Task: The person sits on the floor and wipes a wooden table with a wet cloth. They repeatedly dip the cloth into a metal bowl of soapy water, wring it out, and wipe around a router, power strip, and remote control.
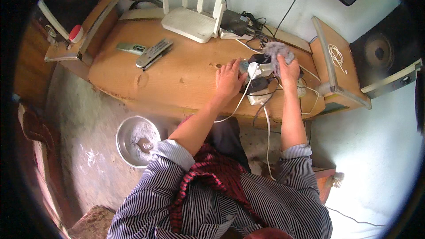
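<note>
My right hand [289, 70] grips a wet-looking grey cloth [276, 53], pressed against the far side of a cluster of plugs on the tabletop. My left hand [229, 79] lies palm down at the left of that cluster, fingertips and thumb touching its edge; nothing is seen held in it. Between the hands sits a white power strip [259, 99], largely covered by what is plugged into it. On it are a white charger plug [254, 69] with a white cable and black adapters [258, 85]. Parts behind the cloth are hidden.
A white router [191, 24] with several antennas stands at the back of the wooden table [186, 63]. Remote controls [154, 53] lie left. On the floor, a metal basin [137, 141] holds sudsy water. Loose cables [268, 139] hang off the front edge. Speakers [378, 51] flank the table.
</note>
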The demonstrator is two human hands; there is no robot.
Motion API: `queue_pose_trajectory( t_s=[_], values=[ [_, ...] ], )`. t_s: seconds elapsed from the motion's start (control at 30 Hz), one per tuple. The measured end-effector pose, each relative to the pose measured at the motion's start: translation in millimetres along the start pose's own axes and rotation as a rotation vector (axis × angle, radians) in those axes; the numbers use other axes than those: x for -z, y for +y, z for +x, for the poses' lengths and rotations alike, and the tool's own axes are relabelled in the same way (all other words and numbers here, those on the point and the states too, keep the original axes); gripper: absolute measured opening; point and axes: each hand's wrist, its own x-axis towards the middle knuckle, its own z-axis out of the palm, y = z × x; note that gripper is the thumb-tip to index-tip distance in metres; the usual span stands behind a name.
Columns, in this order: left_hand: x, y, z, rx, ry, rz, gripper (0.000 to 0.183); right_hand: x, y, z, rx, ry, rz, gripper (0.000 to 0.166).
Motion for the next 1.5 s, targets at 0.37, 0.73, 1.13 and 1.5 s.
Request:
queue_pose_trajectory(
  t_s=[0.37,0.73,1.13,1.5],
  values=[
    [21.6,-4.4,19.0,0.171,-0.115,-0.711,0.065,54.0,-76.8,-48.2,0.241,0.341,0.445,0.055],
    [103.5,-71.1,-45.7,-0.003,0.268,-0.342,0.063,19.1,-118.2,-150.3,0.616,-0.172,0.190,0.046],
    [88.1,-51.7,-35.4,-0.157,0.112,0.213,0.060,60.0,-16.9,-134.9,0.236,0.130,0.157,0.022],
    [98.7,27.9,94.5,-0.272,0.308,-0.173,0.033,45.8,51.9,-127.5,0.050,0.079,0.134,0.016]
  ],
)
